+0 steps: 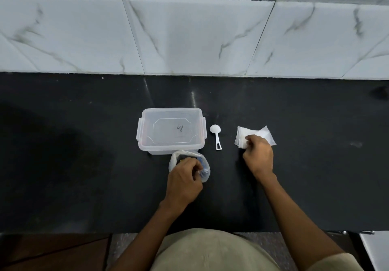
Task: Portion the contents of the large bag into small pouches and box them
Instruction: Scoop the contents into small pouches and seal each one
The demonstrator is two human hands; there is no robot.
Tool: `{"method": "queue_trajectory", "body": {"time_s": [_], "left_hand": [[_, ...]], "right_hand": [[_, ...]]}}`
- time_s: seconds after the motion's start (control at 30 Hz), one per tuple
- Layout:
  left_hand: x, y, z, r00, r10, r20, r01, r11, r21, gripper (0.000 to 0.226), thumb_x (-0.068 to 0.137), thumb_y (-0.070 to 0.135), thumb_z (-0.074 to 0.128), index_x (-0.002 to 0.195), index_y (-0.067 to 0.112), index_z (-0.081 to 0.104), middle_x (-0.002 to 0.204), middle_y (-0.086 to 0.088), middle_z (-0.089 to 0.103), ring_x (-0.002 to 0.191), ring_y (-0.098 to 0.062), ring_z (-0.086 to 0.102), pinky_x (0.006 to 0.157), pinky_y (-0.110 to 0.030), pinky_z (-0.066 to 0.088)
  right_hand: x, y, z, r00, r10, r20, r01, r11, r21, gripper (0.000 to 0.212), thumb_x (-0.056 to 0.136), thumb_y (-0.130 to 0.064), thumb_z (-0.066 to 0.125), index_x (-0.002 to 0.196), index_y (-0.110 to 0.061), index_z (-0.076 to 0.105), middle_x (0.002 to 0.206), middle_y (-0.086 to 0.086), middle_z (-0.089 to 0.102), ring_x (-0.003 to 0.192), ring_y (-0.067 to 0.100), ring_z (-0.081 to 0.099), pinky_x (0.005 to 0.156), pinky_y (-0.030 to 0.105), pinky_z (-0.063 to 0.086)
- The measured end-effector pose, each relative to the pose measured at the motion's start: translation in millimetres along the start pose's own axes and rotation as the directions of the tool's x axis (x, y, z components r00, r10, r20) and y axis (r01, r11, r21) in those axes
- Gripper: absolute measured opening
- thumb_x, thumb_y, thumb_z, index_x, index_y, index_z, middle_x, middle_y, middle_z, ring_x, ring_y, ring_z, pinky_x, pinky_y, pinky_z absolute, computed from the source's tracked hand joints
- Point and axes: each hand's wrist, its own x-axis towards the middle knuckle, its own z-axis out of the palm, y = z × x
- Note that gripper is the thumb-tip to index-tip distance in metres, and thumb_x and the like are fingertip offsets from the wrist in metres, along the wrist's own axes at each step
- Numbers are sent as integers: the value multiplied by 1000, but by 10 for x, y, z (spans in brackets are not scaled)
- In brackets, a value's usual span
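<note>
A clear plastic bag stands upright on the black counter, just in front of a lidless clear plastic box. My left hand grips the bag's rim and covers most of its opening. A white plastic scoop lies to the right of the box, bowl pointing away from me. Further right lies a stack of small clear pouches. My right hand rests on the near edge of that stack, fingers pinching at the pouches. The box holds nothing.
The black counter runs wall to wall, backed by a white marble-tiled wall. The counter's front edge is close to my body. A dark cabinet sits below at the left.
</note>
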Motion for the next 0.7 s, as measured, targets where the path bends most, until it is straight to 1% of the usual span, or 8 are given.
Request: {"method": "queue_trajectory", "body": {"time_s": [0.07, 0.23, 0.37, 0.43, 0.5, 0.57, 0.63, 0.7], "left_hand": [[-1, 20, 8, 1000, 0, -1, 0, 1000, 10, 16, 81, 4, 72, 87, 19, 70, 90, 8, 71, 77, -4, 61, 72, -11, 47], [-16, 63, 20, 1000, 10, -20, -10, 1000, 21, 13, 82, 6, 68, 85, 18, 68, 85, 8, 69, 77, -9, 62, 70, -28, 55], [-26, 149, 5, 994, 57, -98, -56, 998, 19, 10, 83, 7, 66, 80, 16, 64, 82, 7, 66, 75, -7, 58, 68, -30, 55], [-15, 204, 4, 986, 72, -149, -75, 997, -12, 8, 83, 9, 61, 81, 16, 65, 83, 7, 66, 77, -7, 58, 71, -26, 53], [15, 267, 14, 982, 60, -177, -75, 994, -79, 12, 84, 5, 62, 87, 15, 68, 86, 8, 68, 79, -7, 62, 75, -24, 53], [78, 350, 23, 988, 14, -151, -44, 979, -201, 20, 85, -1, 65, 99, 13, 70, 91, 9, 71, 82, -7, 67, 78, -24, 57], [155, 456, 18, 997, -34, -73, 7, 940, -341, 28, 86, 2, 69, 112, 13, 68, 96, 8, 73, 86, -7, 70, 75, -27, 59], [219, 558, 12, 995, -100, 6, 90, 867, -491, 28, 88, 16, 72, 116, 14, 68, 100, 5, 75, 91, -11, 72, 76, -35, 62]], "right_hand": [[-5, 8, -3, 1000, 9, -13, -9, 999, 35, 32, 81, 4, 58, 110, -4, 69, 98, 10, 73, 92, 32, 67, 77, 41, 55], [-26, 40, 22, 998, 26, -57, -21, 996, 91, 29, 77, 3, 61, 105, -3, 67, 89, 8, 71, 84, 31, 66, 73, 36, 52], [-111, 0, -22, 952, -88, -292, 133, 982, 136, 22, 73, 11, 64, 91, -2, 64, 81, 10, 65, 77, 32, 60, 66, 37, 49], [-180, -86, -112, 885, -168, -433, 246, 960, 130, 21, 72, 12, 64, 88, -2, 63, 80, 9, 63, 74, 28, 58, 65, 39, 50], [-286, -228, -210, 822, -225, -523, 350, 924, 152, 20, 72, 15, 63, 85, 0, 63, 81, 8, 64, 71, 26, 59, 64, 35, 50], [-422, -423, -293, 818, -212, -535, 394, 884, 252, 19, 73, 14, 64, 85, -1, 65, 80, 6, 65, 68, 23, 60, 64, 31, 51], [-557, -617, -354, 866, -152, -477, 374, 829, 416, 21, 73, 11, 65, 86, -5, 66, 78, 2, 67, 65, 17, 63, 64, 26, 53], [-671, -762, -400, 934, -92, -345, 287, 767, 574, 23, 74, 10, 70, 87, -9, 65, 78, -2, 69, 66, 10, 66, 65, 22, 55]]}}
